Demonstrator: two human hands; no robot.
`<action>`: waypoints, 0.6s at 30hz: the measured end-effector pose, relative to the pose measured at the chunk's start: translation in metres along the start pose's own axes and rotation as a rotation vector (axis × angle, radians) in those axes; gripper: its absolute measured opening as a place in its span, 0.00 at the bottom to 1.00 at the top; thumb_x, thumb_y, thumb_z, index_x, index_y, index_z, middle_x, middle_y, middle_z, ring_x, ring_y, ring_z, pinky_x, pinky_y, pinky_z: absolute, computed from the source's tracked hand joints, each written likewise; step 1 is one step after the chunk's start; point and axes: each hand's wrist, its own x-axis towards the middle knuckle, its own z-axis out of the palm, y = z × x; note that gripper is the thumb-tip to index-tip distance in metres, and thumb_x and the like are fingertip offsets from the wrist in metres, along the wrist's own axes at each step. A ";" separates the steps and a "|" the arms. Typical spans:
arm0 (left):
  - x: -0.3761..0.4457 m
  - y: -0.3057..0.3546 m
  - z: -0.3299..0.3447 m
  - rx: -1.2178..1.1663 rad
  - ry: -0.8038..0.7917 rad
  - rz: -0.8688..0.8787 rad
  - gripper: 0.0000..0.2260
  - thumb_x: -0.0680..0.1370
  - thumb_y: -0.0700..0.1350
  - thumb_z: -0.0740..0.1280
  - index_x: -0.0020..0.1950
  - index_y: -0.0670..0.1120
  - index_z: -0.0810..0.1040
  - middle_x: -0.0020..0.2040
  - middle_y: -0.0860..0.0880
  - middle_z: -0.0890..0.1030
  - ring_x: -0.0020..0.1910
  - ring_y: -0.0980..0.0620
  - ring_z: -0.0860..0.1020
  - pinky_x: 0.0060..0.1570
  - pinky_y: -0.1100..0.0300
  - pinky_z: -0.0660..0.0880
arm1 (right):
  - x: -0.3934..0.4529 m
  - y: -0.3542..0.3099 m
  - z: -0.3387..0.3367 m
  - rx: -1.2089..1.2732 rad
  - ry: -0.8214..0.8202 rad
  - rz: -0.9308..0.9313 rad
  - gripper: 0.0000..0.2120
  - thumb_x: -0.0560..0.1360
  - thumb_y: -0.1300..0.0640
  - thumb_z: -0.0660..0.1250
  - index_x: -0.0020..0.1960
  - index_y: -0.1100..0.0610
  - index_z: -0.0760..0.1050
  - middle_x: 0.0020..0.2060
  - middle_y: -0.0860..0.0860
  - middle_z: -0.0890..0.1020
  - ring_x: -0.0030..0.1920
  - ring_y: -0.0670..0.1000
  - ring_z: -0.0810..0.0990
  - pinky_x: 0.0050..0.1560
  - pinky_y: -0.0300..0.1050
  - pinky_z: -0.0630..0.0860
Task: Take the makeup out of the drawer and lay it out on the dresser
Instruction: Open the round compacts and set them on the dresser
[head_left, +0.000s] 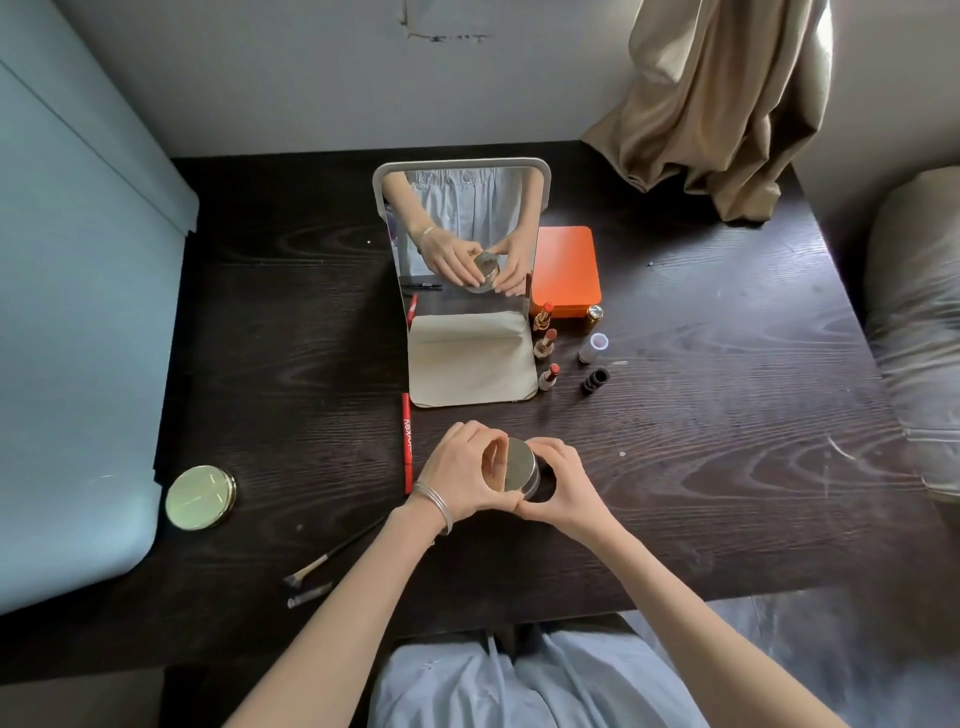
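A round jar with a gold lid (519, 465) is held between both hands just above the dark wooden dresser (727, 441), in front of the standing mirror (462, 244). My left hand (460, 475) wraps its left side and top. My right hand (561, 486) cups its right side and base. Three open lipsticks (546, 343) stand right of the mirror, with their caps (595, 379) beside them. A round gold compact (200, 497) lies at the left. A red pencil (407, 441) lies left of my hands. A makeup brush (332, 558) lies under my left forearm.
An orange tin (569, 270) sits behind the lipsticks. A beige curtain (722, 104) hangs over the back right corner. A pale blue cabinet (67, 312) borders the dresser's left side and a cushion (914, 322) its right. The drawer is out of view.
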 end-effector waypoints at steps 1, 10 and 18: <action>0.000 -0.002 -0.001 -0.021 -0.001 -0.002 0.31 0.63 0.60 0.74 0.61 0.48 0.73 0.54 0.53 0.75 0.52 0.56 0.69 0.54 0.62 0.72 | 0.002 0.000 -0.001 -0.011 -0.008 -0.003 0.35 0.59 0.37 0.70 0.63 0.52 0.72 0.59 0.44 0.72 0.61 0.46 0.65 0.64 0.54 0.67; 0.005 -0.007 -0.009 -0.358 -0.065 -0.124 0.32 0.58 0.65 0.70 0.57 0.52 0.76 0.50 0.54 0.76 0.47 0.57 0.76 0.46 0.65 0.76 | 0.008 -0.012 -0.019 0.117 -0.078 0.040 0.30 0.58 0.40 0.74 0.57 0.43 0.71 0.54 0.40 0.75 0.60 0.43 0.71 0.60 0.35 0.70; 0.005 -0.009 -0.008 -0.663 -0.058 -0.150 0.21 0.65 0.47 0.76 0.56 0.52 0.76 0.54 0.48 0.78 0.50 0.54 0.79 0.48 0.66 0.77 | 0.014 -0.021 -0.033 0.307 -0.111 0.022 0.33 0.59 0.49 0.76 0.62 0.52 0.71 0.57 0.51 0.78 0.57 0.46 0.80 0.60 0.43 0.76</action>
